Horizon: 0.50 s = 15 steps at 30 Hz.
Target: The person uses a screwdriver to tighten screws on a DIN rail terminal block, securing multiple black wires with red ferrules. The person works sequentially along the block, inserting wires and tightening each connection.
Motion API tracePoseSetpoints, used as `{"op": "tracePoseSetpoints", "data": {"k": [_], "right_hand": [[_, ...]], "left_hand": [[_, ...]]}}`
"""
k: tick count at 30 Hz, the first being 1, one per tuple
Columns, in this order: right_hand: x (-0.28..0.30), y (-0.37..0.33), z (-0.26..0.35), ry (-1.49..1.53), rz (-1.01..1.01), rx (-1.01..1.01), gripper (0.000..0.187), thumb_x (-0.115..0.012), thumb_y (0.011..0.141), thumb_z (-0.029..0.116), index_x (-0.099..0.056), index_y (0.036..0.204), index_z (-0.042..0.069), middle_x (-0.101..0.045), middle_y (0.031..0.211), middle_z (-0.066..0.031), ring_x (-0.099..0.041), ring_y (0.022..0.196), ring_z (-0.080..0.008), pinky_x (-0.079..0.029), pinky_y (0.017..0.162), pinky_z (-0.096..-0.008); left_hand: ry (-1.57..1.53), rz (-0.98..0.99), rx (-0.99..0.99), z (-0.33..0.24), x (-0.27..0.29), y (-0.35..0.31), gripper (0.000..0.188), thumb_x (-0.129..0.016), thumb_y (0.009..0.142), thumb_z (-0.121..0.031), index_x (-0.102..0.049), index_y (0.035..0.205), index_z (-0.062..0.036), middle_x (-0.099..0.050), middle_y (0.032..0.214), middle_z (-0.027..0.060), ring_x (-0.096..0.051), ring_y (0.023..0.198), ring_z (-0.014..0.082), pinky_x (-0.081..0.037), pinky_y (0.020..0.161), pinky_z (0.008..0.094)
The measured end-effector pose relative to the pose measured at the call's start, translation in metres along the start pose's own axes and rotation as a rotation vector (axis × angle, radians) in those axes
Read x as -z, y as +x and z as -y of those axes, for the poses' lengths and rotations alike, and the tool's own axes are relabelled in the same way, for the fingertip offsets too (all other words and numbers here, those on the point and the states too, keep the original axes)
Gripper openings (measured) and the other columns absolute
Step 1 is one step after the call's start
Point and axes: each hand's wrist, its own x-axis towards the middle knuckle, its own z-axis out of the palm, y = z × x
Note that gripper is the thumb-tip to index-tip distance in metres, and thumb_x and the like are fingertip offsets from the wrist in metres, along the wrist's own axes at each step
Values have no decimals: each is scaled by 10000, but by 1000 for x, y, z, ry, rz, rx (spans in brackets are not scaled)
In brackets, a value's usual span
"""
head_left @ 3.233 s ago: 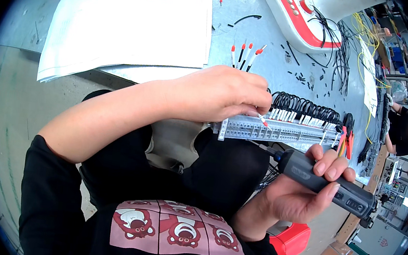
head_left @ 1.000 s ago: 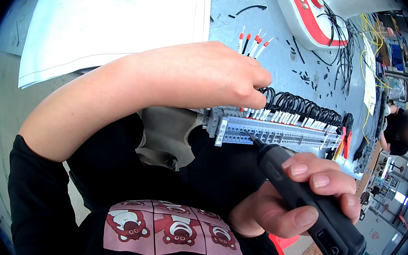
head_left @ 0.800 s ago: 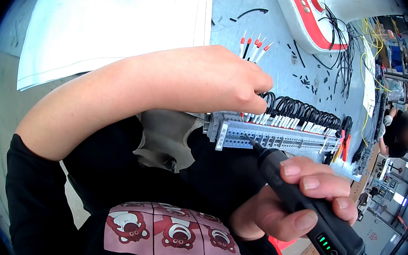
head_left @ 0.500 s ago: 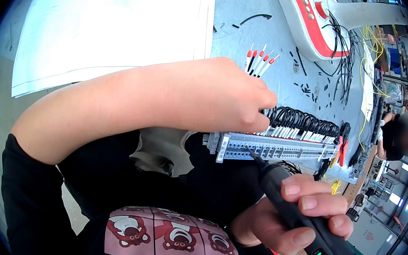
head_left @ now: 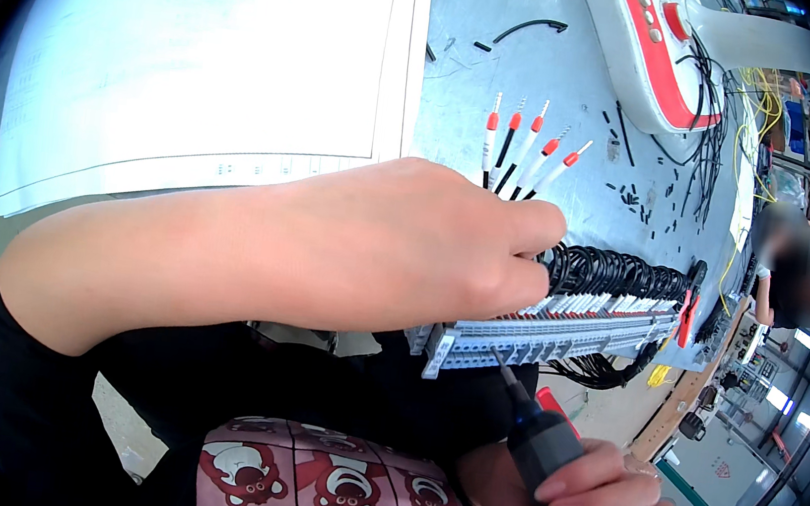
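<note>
Several wires (head_left: pixel 511 155) with red ferrules and white marker sleeves fan out above my left hand (head_left: pixel 456 244). Its fingers are closed in a pinch at the upper side of a grey terminal strip (head_left: pixel 554 345), hiding the lower part of those wires. Wrapped in my right hand (head_left: pixel 601 505) is a black electric screwdriver (head_left: pixel 543 444). Its thin bit reaches the lower row of holes near the strip's left end; whether it sits inside a hole I cannot tell. Black looped wires (head_left: pixel 622 273) with white sleeves are plugged along the strip's upper side.
Large paper drawings (head_left: pixel 207 61) cover the left of the metal table (head_left: pixel 485 72). A white and red machine (head_left: pixel 648 51) stands at the back. Red-handled pliers (head_left: pixel 690 301) lie by the strip's right end. Black scraps (head_left: pixel 636 199) are scattered behind. Another person (head_left: pixel 803 268) is at far right.
The strip and both hands sit lower in the picture. The screwdriver has become steeper, its bit still at the lower row. The wires above my left hand spread wider.
</note>
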Motion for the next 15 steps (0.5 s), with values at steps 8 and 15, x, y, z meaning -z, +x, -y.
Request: {"op": "tracePoseSetpoints", "data": {"k": [8, 15], "right_hand": [[1, 1, -6, 54, -32, 22, 393, -674, 846, 149, -431, 1134, 39, -468, 886, -58, -484, 602, -186, -435, 439, -312], [-1, -1, -9, 27, -87, 58, 393, -671, 848, 158, -428, 1129, 28, -466, 885, -67, -479, 594, -188, -426, 435, -298]], "left_hand": [[-59, -137, -89, 9, -17, 5, 127, -632, 765, -26, -513, 809, -20, -460, 864, 83, -548, 686, 221, -470, 542, 340], [-96, -196, -137, 11, -23, 10, 153, -647, 766, -45, -495, 767, -27, -446, 863, 81, -530, 663, 206, -447, 505, 343]]}}
